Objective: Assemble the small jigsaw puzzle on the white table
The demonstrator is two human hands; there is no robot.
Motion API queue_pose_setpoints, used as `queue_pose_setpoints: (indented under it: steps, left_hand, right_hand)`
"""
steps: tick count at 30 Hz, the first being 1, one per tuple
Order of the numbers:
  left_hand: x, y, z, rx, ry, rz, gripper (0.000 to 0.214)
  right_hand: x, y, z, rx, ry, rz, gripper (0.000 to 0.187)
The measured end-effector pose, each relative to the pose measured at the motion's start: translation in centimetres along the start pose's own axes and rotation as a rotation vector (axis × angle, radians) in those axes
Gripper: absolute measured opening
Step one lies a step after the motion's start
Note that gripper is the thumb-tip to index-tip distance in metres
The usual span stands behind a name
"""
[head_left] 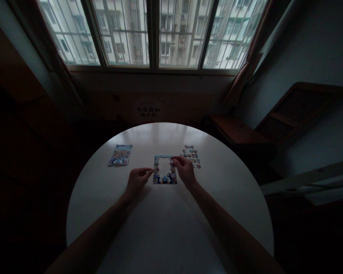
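A partly assembled jigsaw puzzle (165,180) lies on the round white table, its border joined around an open middle where the tabletop shows. At its left edge, my left hand (137,180) has thumb and fingers pinched together, the tips touching or very near the edge. My right hand (184,169) is closed in a pinch over the puzzle's upper right side and covers part of that border. Whatever either pinch holds is too small or hidden to make out. Several loose puzzle pieces (192,155) lie just beyond and right of my right hand.
A printed picture sheet (120,155) lies on the left of the white table (165,220). Past the table's far edge is a barred window (154,34). A wooden bench (237,129) stands behind on the right. The room is dim.
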State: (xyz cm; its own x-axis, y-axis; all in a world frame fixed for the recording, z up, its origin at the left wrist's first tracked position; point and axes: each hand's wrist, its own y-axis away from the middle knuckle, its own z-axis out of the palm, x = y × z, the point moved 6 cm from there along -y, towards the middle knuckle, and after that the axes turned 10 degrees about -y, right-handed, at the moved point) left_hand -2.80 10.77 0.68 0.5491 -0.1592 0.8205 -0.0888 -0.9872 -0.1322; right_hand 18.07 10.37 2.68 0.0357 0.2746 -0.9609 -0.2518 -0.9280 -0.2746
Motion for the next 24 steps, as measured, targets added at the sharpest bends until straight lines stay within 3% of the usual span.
queue_pose_setpoints:
  steps: [3, 7, 15, 24]
  left_hand:
    - [0.0, -0.1, 0.0, -0.006, 0.090, -0.028, 0.040]
    - [-0.1, -0.1, 0.1, -0.019, 0.160, -0.068, 0.039]
    - [-0.3, 0.3, 0.5, -0.041, 0.298, -0.185, 0.041]
    - [0.1, 0.6, 1.2, -0.091, 0.318, -0.147, 0.045]
  right_hand:
    - [1.7, 0.5, -0.1, -0.010, 0.017, 0.016, 0.024]
    - [2.1, 1.5, -0.1, -0.037, 0.108, -0.021, 0.024]
    - [0.5, 3.0, 1.1, -0.147, 0.277, -0.243, 0.016]
    - [-0.2, 4.0, 2.2, -0.241, 0.221, -0.304, 0.012]
